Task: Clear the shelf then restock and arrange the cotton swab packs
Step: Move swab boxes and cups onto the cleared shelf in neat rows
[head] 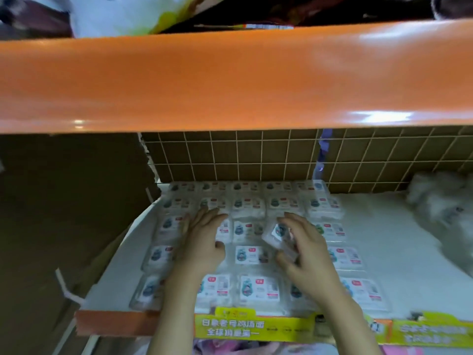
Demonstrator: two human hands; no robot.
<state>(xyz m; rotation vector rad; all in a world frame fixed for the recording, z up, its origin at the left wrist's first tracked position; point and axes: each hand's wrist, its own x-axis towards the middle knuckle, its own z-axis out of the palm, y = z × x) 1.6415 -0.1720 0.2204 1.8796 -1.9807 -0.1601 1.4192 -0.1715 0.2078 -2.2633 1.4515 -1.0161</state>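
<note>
Cotton swab packs (249,254) lie flat in 5 columns on the white shelf (399,252). The left hand (204,242) rests flat on them, fingers straight; the right hand (307,254) pinches 1 tilted pack (277,233). Labels too blurred to read; the shelf's yellow edge strip (253,327) carries Chinese characters.

Swab packs (258,286) — rows on shelf (389,254)
</note>
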